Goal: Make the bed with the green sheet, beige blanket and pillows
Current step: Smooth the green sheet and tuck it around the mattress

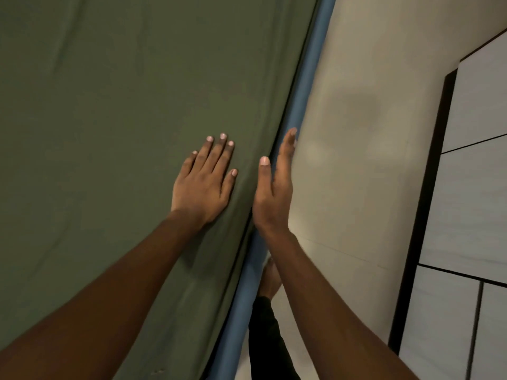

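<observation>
1. The green sheet (pixel 123 119) lies spread over the bed, ending at its blue edge (pixel 301 105).
2. The left hand (pixel 204 179) presses flat on it, fingers straight.
3. The right hand (pixel 274 187), fingers straight, stands edgewise against the blue edge, holding nothing.
4. Pale floor (pixel 356 160) lies beyond.

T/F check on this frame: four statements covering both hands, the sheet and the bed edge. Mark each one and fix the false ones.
1. The left hand lies flat on the green sheet, fingers straight. True.
2. The right hand grips a pillow. False: it holds nothing and its fingers are straight, alongside the blue bed edge.
3. A beige blanket covers the sheet. False: no blanket is in view and the sheet lies bare.
4. A foot shows beside the blue bed edge. True.
</observation>
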